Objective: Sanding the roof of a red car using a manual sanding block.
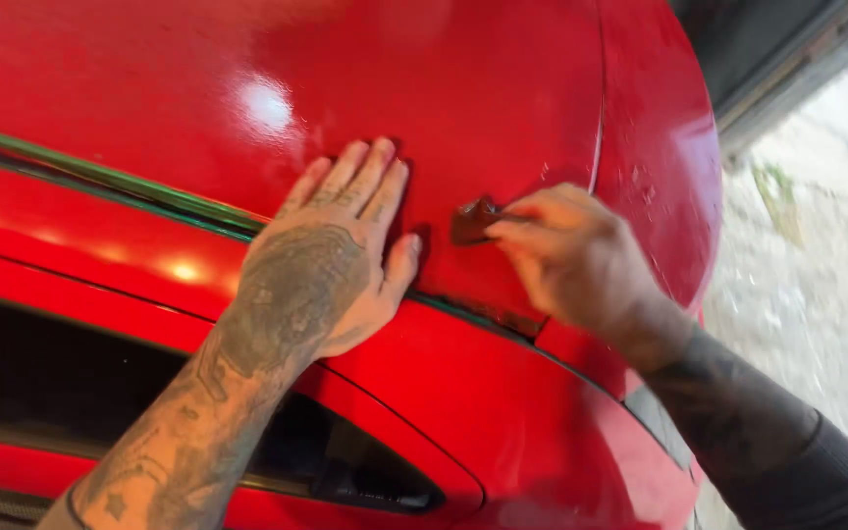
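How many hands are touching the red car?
2. The left hand lies flat on the red car. The right hand, blurred, presses a small dark pad against it.

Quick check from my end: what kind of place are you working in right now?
Probably a garage or car body workshop near its open doorway. The hands, left hand and right hand, work on a glossy red car body, with a rough concrete floor in daylight beside it.

Bare red panel point(463, 88) lies open above both hands; narrow clear strip between left hand point(331, 260) and right hand point(566, 255), partly taken by small dark pad point(471, 222); green-edged seam point(100, 182) runs left
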